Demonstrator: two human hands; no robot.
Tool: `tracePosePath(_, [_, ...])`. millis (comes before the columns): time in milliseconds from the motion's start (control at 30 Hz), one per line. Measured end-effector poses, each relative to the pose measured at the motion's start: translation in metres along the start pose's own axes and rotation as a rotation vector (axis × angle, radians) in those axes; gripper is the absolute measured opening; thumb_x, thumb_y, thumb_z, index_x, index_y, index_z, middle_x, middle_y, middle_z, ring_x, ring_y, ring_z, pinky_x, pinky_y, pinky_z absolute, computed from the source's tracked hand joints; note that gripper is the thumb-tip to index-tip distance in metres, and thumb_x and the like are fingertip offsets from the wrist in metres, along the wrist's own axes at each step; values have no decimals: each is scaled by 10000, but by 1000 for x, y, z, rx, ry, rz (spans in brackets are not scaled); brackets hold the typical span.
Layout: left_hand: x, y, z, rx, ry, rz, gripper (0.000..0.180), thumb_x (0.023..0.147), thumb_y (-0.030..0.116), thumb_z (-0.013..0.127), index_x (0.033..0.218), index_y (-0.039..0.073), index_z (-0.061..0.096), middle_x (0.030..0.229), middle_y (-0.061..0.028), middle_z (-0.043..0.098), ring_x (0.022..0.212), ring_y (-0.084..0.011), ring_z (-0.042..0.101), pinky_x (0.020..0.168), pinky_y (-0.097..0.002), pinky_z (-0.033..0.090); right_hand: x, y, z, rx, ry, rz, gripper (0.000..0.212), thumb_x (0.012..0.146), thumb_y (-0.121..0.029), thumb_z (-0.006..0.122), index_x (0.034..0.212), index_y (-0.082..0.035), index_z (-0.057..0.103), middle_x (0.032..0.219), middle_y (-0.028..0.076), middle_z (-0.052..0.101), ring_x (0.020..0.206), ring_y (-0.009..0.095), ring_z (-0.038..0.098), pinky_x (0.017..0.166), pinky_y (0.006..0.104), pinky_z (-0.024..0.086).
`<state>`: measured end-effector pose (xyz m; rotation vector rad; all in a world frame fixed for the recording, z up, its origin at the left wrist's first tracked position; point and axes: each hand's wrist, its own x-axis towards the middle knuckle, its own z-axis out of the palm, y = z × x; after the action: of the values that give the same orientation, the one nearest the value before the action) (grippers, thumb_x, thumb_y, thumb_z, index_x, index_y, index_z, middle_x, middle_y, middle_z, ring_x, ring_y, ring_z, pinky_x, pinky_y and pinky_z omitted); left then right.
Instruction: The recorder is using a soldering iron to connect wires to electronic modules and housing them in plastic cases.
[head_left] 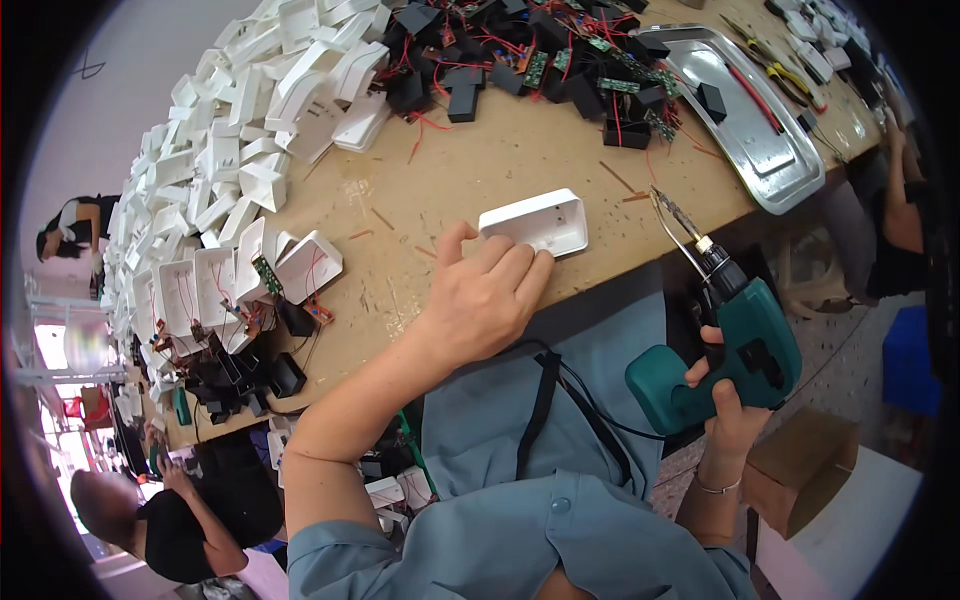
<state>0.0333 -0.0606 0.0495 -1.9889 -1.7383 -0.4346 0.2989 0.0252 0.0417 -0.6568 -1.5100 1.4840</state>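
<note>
My left hand (pixel 487 293) rests on the wooden workbench (pixel 450 190), its fingertips touching the near edge of a white rectangular plastic housing (pixel 537 221) that lies flat near the bench's front edge. My right hand (pixel 728 410) grips a teal cordless electric screwdriver (pixel 735 345) off the bench to the right; its long metal bit (pixel 674 220) points up toward the bench edge, a short way right of the housing.
A big heap of white housings (pixel 250 130) covers the left of the bench. Black parts with red wires and green circuit boards (pixel 540 60) lie at the back. A metal tray (pixel 760 120) with pliers sits right. Other people work at the left and right.
</note>
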Motion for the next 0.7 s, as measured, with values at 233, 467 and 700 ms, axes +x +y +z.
tracePosePath(233, [47, -31, -16, -23, 280, 91, 235, 664, 93, 632, 898, 119, 615, 802, -8, 550, 744, -141, 537, 721, -343, 338, 3, 4, -9, 53, 54, 4, 594, 810, -250, 640, 1221, 85, 372, 1057, 221, 553, 673, 166, 587, 564, 252, 485])
tracePosePath(467, [181, -141, 57, -148, 194, -307, 363, 790, 263, 595, 1035, -4, 573, 1000, -179, 570, 938, -341, 542, 807, -374, 431, 15, 5, -14, 69, 104, 13, 578, 810, -232, 635, 1208, 95, 375, 1059, 222, 548, 673, 166, 585, 557, 256, 483])
tracePosePath(700, [225, -162, 112, -106, -392, -350, 738, 724, 507, 621, 1217, -9, 434, 1133, -225, 532, 1039, -343, 529, 866, -394, 428, 26, 13, -21, 49, 181, 39, 561, 814, -203, 625, 1218, 88, 367, 1063, 228, 543, 675, 169, 588, 564, 252, 490])
